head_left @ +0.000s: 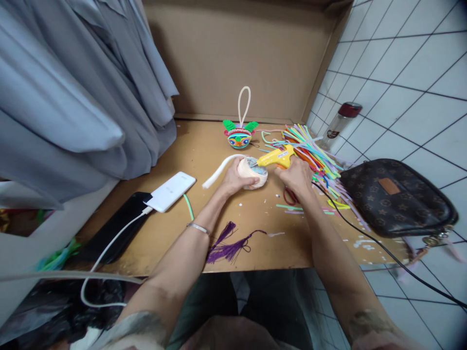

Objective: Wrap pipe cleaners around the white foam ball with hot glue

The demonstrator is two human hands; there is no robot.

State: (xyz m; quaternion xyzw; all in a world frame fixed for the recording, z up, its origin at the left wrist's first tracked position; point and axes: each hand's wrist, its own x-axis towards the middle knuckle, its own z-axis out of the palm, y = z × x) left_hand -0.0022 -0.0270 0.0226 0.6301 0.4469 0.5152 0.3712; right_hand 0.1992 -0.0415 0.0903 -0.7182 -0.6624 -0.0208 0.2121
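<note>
My left hand (235,179) is wrapped round a small cream-coloured cup-like piece (260,182), its open side tilted up and a pale blue-grey inside showing. A thick white cord (218,171) runs out from behind it to the left. In my right hand (297,176) is a yellow hot glue gun (275,157), its nozzle at the opening of the piece. Whether the nozzle touches the inside, I cannot tell. Beyond them stands a colourful animal-head ornament (239,138) with green ears and a white loop on top.
Many coloured pipe cleaners (310,146) lie at the back right, near a red-lidded bottle (341,124) and a brown patterned bag (397,197). Purple tassels (229,248) lie in front. A white power bank (173,191) with a cable is at left. The glue gun's black cord (368,238) trails right.
</note>
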